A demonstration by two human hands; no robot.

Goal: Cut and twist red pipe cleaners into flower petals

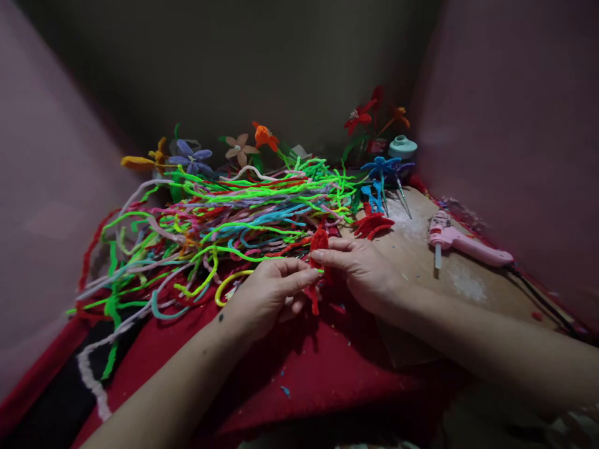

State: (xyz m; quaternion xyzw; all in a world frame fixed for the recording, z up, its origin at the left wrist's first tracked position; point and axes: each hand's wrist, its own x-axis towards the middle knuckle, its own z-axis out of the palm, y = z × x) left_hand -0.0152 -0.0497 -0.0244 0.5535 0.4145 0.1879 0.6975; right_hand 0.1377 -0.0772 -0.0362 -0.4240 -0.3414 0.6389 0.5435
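Observation:
Between my two hands, above the front of the table, is a red pipe-cleaner piece [320, 240] with looped, petal-like parts. My left hand [276, 287] pinches its lower part between thumb and fingers. My right hand [362, 265] grips its upper part, thumb towards my left hand. A bent red end hangs below the fingertips. Just beyond the hands lies a big heap of pipe cleaners [253, 206] in green, pink, blue, white and red. More red petal shapes [373, 224] rest on the board behind my right hand.
A pink glue gun [472, 245] with a black cord lies on the brown board [421, 249] at right. Finished pipe-cleaner flowers, such as a blue-violet one [191, 156] and a red one [360, 117], stand along the back near a mint-coloured bottle [402, 147]. Red cloth [290, 355] covers the table.

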